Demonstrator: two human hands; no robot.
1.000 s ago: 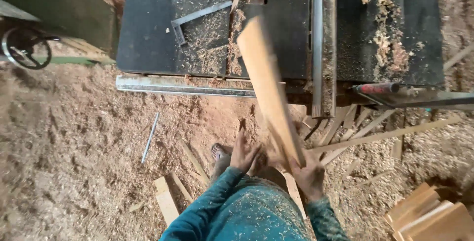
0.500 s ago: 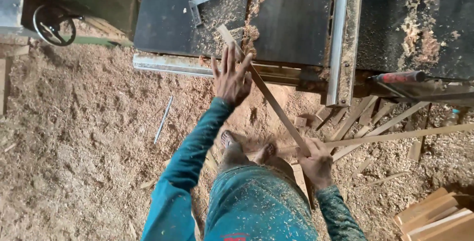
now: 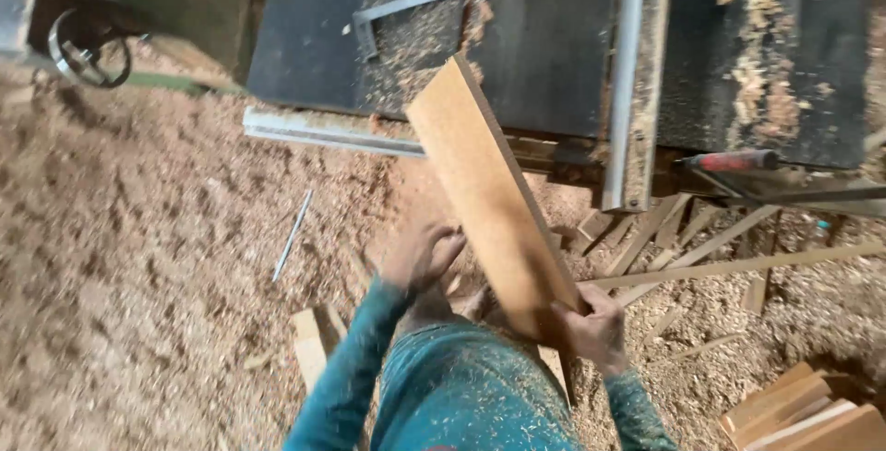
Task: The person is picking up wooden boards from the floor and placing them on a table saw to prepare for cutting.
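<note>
A long flat wooden board [image 3: 489,192] slants from my waist up toward the dark saw table [image 3: 554,54], its broad face turned up. My right hand [image 3: 591,326] grips the board's near end. My left hand [image 3: 423,255] hangs blurred just left of the board with its fingers curled, holding nothing and not touching the wood. I wear teal sleeves and a teal garment flecked with sawdust.
A metal fence rail [image 3: 628,82] runs across the saw table. Sawdust covers the floor. Thin wood strips [image 3: 729,266] lie to the right, stacked blocks [image 3: 803,409] at the lower right, an offcut [image 3: 309,349] at the lower left, a handwheel [image 3: 88,54] at the far left.
My left hand has left the board's far end and dropped back to my side. The board has turned from edge-on to broad face up, still held by my right hand.
</note>
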